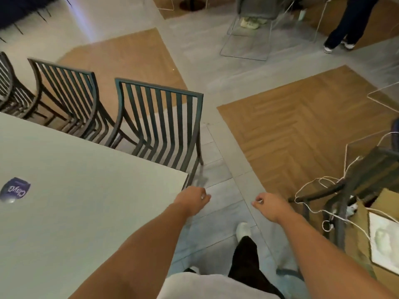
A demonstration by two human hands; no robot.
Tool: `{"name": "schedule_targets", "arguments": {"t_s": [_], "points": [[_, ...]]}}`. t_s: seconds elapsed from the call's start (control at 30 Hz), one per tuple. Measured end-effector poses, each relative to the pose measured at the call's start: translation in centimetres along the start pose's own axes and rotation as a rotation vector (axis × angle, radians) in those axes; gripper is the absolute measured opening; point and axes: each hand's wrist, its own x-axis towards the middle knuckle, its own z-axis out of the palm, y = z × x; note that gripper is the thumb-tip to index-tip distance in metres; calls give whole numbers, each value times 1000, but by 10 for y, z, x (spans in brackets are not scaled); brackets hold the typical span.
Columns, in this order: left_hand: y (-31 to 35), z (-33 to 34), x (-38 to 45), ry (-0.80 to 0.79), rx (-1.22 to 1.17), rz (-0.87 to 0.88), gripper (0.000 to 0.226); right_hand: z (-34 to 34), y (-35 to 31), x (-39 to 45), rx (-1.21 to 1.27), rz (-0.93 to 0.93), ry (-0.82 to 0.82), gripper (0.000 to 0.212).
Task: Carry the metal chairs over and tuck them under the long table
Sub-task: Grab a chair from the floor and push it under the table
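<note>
Both arms are out in front, and neither has anything in it: the left hand (pixel 192 198) hangs just off the corner of the long table (pixel 90 190), fingers loosely curled on air, and the right hand (pixel 269 205) mirrors it over the grey tiles, thumb and fingertips close together but holding nothing. One white shoe (pixel 243 230) is planted forward between them, so I'd say this is the gap between chairs, not a carry.

Off to the right, just beside that right hand, a dark metal chair (pixel 354 182) sits away from the table, with white cord (pixel 319 186) looped over its arm and cardboard boxes (pixel 364 216) pressed against it. That looks like the next candidate; lifting it would call for clearing the cord first, then a grip on the frame with both hands.

Past the table corner, the nearest slatted chair (pixel 158 124) is already in, seat under the tabletop. A second chair (pixel 64 93) and a third chair (pixel 6 87) line up beyond it along the same edge. Farther off, another person's legs (pixel 345 24) cross the floor.
</note>
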Motion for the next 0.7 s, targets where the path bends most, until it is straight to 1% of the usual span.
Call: {"name": "schedule_targets", "arguments": {"t_s": [0.1, 0.2, 0.33, 0.47, 0.53, 0.7], "points": [[25, -17, 33, 34, -47, -101, 40, -43, 12, 52, -50, -41, -42, 41], [47, -33, 63, 64, -96, -154, 34, -88, 15, 93, -89, -90, -84, 38], [76, -67, 106, 112, -174, -195, 42, -146, 6, 148, -152, -132, -119, 37], [83, -107, 154, 162, -251, -232, 42, -197, -34, 211, -189, -200, -152, 40], [82, -124, 175, 161, -246, -232, 42, -218, -58, 237, -218, -231, -163, 42], [50, -176, 254, 173, -287, -273, 43, -272, -142, 324, -299, -325, -114, 46]]}}
